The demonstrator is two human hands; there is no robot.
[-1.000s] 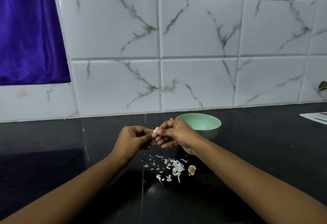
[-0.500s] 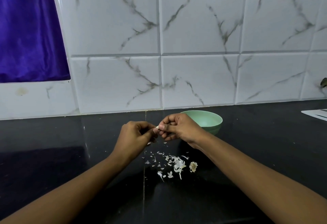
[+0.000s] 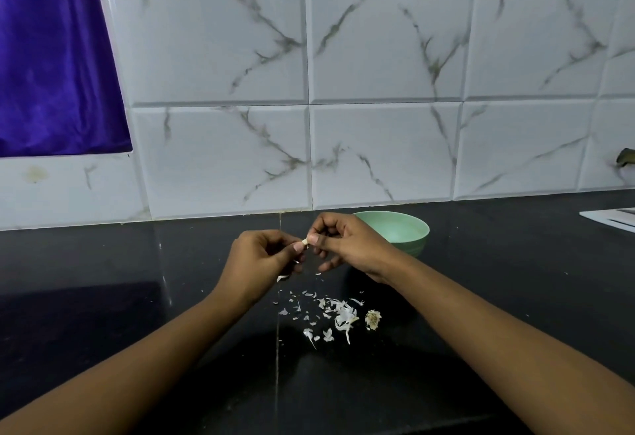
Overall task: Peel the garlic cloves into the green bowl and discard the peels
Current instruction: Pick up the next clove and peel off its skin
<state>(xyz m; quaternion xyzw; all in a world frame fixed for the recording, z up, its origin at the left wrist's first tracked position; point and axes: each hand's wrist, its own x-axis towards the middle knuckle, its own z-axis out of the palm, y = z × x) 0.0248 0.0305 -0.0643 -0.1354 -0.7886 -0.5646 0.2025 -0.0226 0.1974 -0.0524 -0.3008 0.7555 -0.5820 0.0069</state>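
While my left hand (image 3: 261, 256) and my right hand (image 3: 347, 245) both pinch the small garlic clove (image 3: 305, 241) at the frame's middle, I judge the peeling unfinished, and next I must drop it in the green bowl (image 3: 398, 230) just behind.

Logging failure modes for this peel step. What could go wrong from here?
1. The garlic clove is held only by a small pinch between the left hand and right hand, above the counter rather than the green bowl. A slip would likely drop it among the peels.
2. The peels lie loose close to the green bowl, so flakes could end up in it or be missed at cleanup.
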